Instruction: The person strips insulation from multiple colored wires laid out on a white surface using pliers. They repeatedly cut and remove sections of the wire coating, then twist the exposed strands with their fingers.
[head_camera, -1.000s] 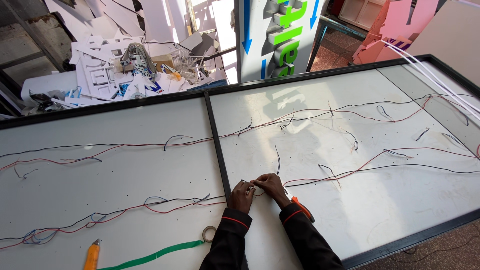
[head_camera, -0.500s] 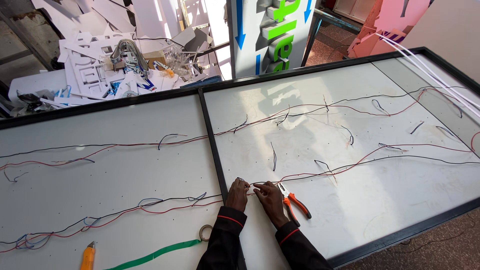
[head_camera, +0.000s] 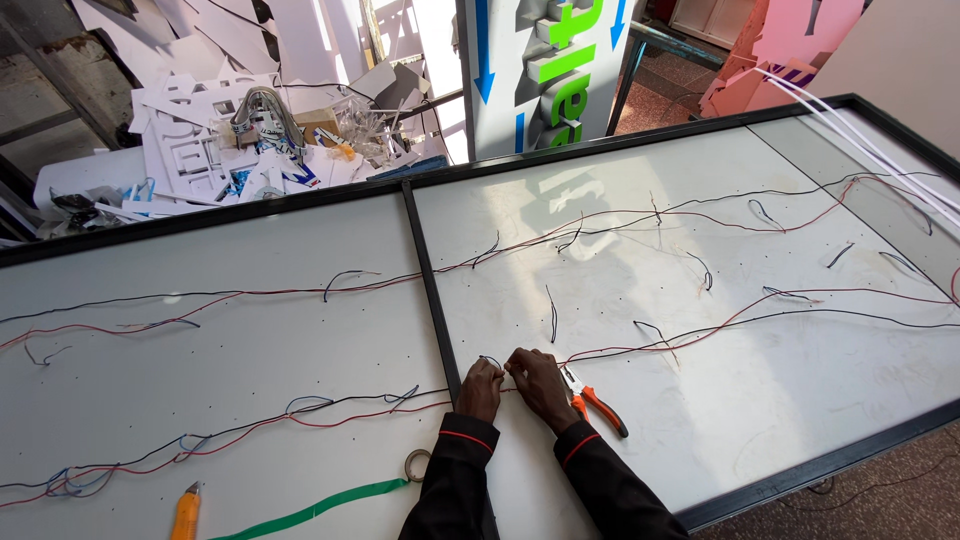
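Observation:
My left hand (head_camera: 481, 389) and my right hand (head_camera: 538, 384) meet just right of the black divider bar (head_camera: 430, 290) of a large white panel (head_camera: 700, 400). Between their fingertips both hands pinch the ends of thin red and black wires (head_camera: 503, 368) that run across the panel. Orange-handled pliers (head_camera: 594, 401) lie on the panel right beside my right hand. Both sleeves are dark with red trim.
A tape roll (head_camera: 417, 465), a green strip (head_camera: 300, 512) and an orange utility knife (head_camera: 184, 512) lie near the front edge at the left. More red, black and blue wires (head_camera: 700, 215) cross the panel. White cut-out scraps (head_camera: 220, 140) are piled behind it, next to an upright sign (head_camera: 545, 70).
My hands stay at the same wire joint, fingers shifting slightly as they work the ends. The pliers, half hidden under my right wrist a second ago, now lie uncovered.

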